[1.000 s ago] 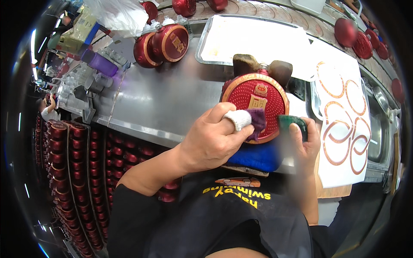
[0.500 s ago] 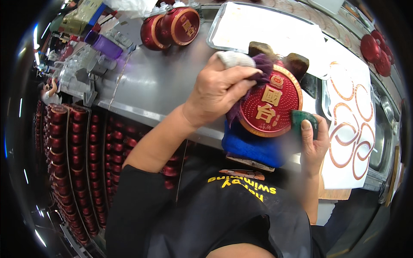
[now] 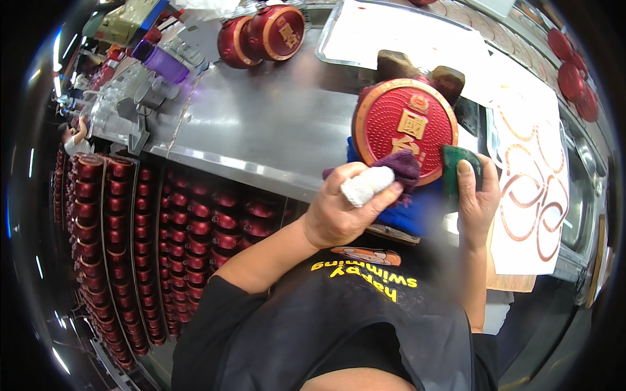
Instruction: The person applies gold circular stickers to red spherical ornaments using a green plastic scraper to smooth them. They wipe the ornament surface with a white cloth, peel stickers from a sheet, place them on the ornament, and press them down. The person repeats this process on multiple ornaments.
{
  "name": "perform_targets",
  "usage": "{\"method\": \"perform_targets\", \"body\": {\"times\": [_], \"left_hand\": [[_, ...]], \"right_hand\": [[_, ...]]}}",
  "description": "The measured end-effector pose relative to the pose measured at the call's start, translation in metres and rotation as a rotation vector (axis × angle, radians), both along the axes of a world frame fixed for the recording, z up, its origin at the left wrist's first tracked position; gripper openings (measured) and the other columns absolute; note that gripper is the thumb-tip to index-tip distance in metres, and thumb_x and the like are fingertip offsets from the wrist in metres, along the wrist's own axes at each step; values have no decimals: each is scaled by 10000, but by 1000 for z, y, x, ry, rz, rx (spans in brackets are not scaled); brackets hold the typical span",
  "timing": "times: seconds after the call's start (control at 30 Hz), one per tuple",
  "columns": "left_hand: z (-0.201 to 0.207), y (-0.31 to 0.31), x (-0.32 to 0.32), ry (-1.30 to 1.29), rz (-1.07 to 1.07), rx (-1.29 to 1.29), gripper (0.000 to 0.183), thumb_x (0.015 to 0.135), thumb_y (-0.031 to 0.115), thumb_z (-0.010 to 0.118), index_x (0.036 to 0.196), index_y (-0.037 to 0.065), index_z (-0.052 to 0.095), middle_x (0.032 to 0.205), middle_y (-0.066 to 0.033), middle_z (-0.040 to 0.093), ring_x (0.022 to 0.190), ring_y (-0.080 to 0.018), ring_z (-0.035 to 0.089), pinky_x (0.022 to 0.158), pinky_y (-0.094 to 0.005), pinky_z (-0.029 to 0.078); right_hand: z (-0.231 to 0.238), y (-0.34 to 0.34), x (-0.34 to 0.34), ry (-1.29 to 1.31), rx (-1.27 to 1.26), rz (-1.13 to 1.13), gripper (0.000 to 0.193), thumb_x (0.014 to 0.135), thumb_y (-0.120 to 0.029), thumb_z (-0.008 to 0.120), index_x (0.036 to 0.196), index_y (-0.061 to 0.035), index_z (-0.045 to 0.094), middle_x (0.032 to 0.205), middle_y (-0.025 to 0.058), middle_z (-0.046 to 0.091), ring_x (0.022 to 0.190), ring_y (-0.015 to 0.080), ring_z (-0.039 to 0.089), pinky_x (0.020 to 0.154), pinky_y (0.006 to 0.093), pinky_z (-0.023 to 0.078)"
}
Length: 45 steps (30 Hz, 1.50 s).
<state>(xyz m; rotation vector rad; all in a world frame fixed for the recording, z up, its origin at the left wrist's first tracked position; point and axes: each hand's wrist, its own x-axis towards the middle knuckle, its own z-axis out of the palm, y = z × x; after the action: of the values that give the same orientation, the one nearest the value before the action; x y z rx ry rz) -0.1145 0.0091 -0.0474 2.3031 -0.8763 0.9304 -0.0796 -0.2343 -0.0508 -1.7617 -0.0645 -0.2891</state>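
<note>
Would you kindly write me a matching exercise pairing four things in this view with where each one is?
Things
1. purple cloth
2. green pad
3. blue cloth
4. white sheet

Places
A. in the right hand
B. partly hidden by the round red vessel
C. to the right of the right hand
D. in the left hand

Pairs: 1-D, 2-A, 3-B, 4-C

purple cloth (image 3: 405,167): 1 | green pad (image 3: 451,166): 1 | brown blocks (image 3: 394,65): 2 | red bottles (image 3: 389,120) along steel bench (image 3: 251,124): 3
</note>
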Motion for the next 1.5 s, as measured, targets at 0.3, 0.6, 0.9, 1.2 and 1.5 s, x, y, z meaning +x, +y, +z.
{"method": "perform_targets", "body": {"times": [0.3, 0.6, 0.9, 1.2, 1.5], "left_hand": [[30, -7, 23, -6, -263, 297, 346, 801, 98, 732, 1144, 69, 762, 1122, -66, 664, 1070, -287, 584, 812, -377, 585], [77, -50, 74, 137, -378, 435, 215, 774, 163, 649, 928, 39, 732, 940, -72, 625, 998, -268, 593, 779, -360, 544], [89, -17, 145, 143, -130, 205, 105, 845, 87, 730, 946, 74, 753, 810, -115, 653, 777, -298, 622, 706, -390, 520], [41, 71, 83, 358, 455, 140, 345, 1066, 298, 600, 1223, 13, 713, 1184, -161, 708, 973, -234, 667, 915, -368, 513], [65, 9, 135, 1480, -272, -837, 612, 1080, 567, 478, 1202, -6, 654, 1124, -83, 716, 1031, -126, 669, 897, -283, 553]], "right_hand": [[0, -2, -3, -36, 12, -20, 201, 1057, -201, 658, 1136, -17, 640, 941, -17, 650, 806, 28, 550, 706, 179, 458], [2, -19, -15, 33, 235, -135, 133, 1046, -136, 655, 1097, -17, 628, 949, -20, 637, 842, 38, 549, 735, 179, 444], [3, -32, -14, 30, 281, -125, 171, 1045, -154, 663, 1143, -22, 618, 980, -4, 669, 847, 48, 592, 752, 186, 484], [52, -59, -3, -171, -64, -42, 267, 1056, -92, 584, 1290, 34, 600, 1181, 99, 671, 987, 129, 635, 851, 255, 532], [76, -144, 243, -391, -594, 36, 400, 986, -45, 615, 1382, 12, 607, 1309, 163, 678, 1201, 262, 656, 982, 345, 522]]}}
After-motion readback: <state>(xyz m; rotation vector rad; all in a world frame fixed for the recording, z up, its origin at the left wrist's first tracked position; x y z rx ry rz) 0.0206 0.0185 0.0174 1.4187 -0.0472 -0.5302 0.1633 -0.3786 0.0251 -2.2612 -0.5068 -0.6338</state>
